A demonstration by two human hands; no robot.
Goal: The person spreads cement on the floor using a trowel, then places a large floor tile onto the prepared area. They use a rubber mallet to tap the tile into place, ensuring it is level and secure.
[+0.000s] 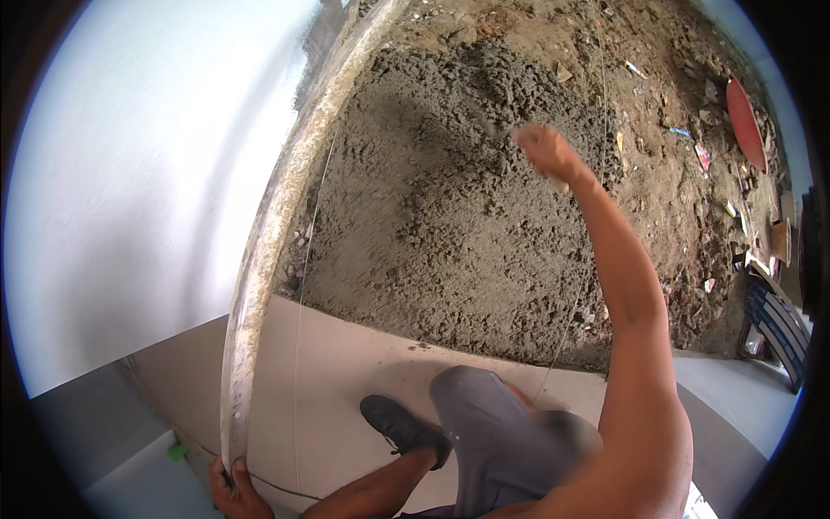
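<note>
grey mortar [450, 251] meets pale floor [333, 363]; left hand [239, 495] grips long bar [278, 195], right hand [548, 152] too blurred to tell.

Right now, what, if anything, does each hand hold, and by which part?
Left hand: the long bar, by its near end. Right hand: too blurred to tell.

Right arm [635, 294] stretched far forward, right hand [546, 150] curled, blurred; left hand [240, 495] gripping, low at left.
</note>
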